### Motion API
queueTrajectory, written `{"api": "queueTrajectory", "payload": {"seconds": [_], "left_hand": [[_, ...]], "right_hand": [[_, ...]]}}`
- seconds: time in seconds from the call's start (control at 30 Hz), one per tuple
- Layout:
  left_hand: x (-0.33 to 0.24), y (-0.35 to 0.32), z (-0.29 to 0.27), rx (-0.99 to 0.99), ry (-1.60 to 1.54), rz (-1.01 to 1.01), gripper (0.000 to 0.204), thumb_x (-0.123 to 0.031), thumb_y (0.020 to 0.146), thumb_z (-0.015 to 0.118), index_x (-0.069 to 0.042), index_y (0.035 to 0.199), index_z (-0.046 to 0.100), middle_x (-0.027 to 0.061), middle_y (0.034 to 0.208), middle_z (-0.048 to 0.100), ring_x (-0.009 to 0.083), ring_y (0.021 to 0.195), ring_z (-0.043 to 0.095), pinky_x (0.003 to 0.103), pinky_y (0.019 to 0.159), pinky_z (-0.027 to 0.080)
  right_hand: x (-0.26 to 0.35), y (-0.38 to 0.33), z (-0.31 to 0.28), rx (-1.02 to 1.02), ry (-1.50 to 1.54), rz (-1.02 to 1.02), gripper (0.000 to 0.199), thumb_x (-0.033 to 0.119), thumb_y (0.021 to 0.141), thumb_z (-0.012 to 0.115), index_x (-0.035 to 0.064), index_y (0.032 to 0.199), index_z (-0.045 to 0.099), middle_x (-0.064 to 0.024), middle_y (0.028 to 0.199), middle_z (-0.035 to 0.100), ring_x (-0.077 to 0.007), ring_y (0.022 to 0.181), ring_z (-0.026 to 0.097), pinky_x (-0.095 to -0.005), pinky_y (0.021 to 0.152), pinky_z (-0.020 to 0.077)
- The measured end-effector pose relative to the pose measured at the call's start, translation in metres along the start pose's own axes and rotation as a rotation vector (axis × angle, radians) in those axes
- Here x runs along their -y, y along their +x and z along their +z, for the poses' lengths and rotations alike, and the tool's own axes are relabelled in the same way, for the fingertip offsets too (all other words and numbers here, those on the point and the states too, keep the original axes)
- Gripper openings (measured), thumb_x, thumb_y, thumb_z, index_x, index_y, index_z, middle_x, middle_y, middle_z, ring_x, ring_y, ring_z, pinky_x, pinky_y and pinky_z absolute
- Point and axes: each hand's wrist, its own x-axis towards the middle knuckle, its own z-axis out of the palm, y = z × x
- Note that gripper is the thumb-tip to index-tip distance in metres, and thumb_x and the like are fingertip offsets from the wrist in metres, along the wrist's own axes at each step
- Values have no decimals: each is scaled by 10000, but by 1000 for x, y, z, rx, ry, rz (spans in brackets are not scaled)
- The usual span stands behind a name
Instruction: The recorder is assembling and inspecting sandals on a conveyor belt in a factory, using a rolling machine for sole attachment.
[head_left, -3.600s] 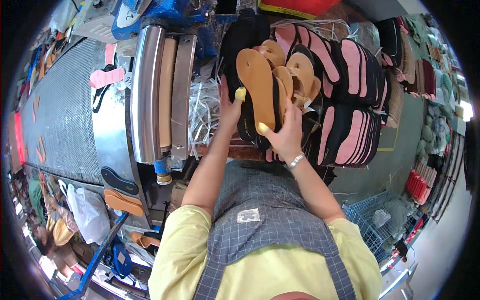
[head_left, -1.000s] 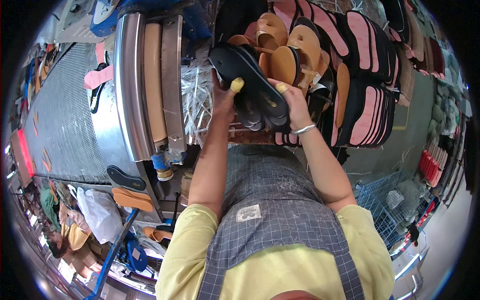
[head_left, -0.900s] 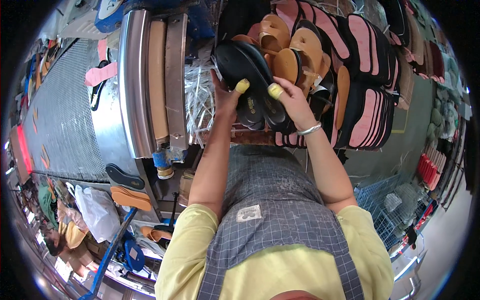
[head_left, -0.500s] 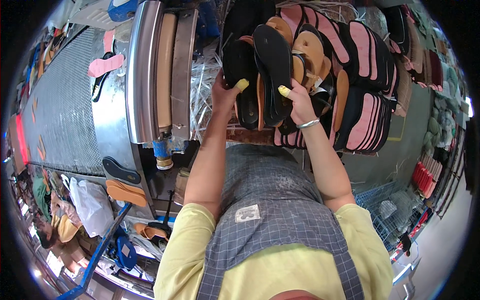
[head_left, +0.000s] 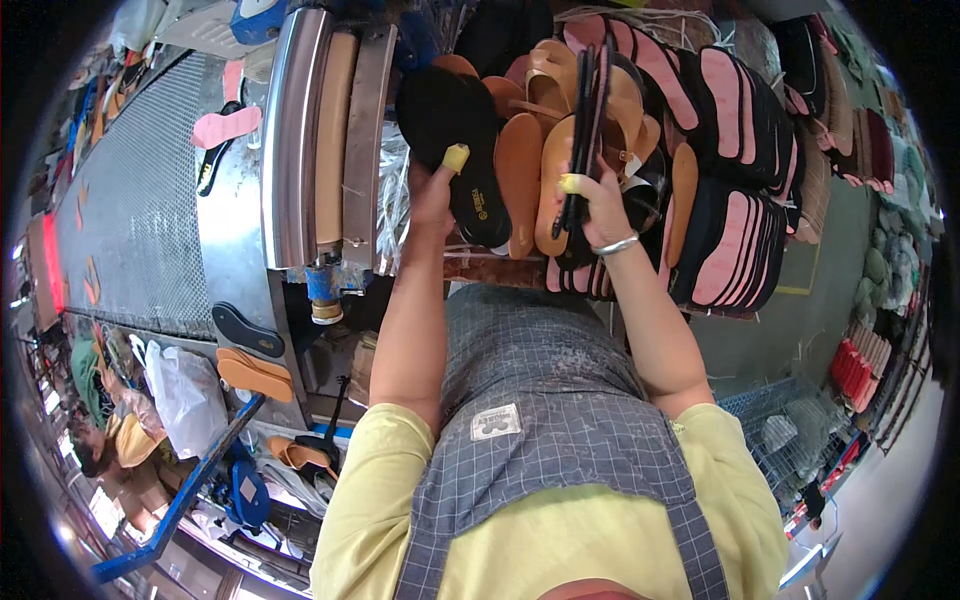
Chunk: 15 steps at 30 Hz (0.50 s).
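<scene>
Where sandals crowd: left hand [head_left: 432, 195], black sole [head_left: 452, 140] edge.

- black sole [head_left: 455, 150], held by the left hand [head_left: 432, 195] with a yellow finger cover
- black sandal [head_left: 585, 130] in the right hand [head_left: 598, 205], silver bracelet [head_left: 615, 246]
- tan soles [head_left: 520, 170]
- pink and black soles [head_left: 730, 240]
- grey checked apron [head_left: 550, 420], yellow shirt [head_left: 370, 500]
- grey mesh conveyor belt [head_left: 130, 220]

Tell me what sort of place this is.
Most likely a sandal or shoe factory line. A metal mesh conveyor belt runs on the left, stacks of pink-and-black soles fill the right, and each hand, left hand and right hand, holds a dark sole.
</scene>
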Motion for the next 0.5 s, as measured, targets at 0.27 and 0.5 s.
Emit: {"api": "queueTrajectory", "payload": {"seconds": [0.27, 0.5], "left_hand": [[-26, -54, 31, 208, -9, -200, 513, -170, 829, 620, -39, 1286, 428, 127, 1095, 595, 244, 927, 638, 375, 759, 556], [-49, -97, 49, 260, -88, -251, 582, -132, 847, 589, -110, 1363, 322, 172, 1169, 565, 303, 969, 637, 447, 764, 567]], "right_hand": [[48, -50, 16, 355, 279, 34, 574, 259, 840, 649, -10, 1297, 431, -88, 959, 579, -169, 775, 608, -307, 695, 537], [67, -64, 4, 470, 212, -86, 675, 424, 867, 619, -11, 1333, 396, -58, 952, 561, -109, 711, 536, -245, 640, 465]]}}
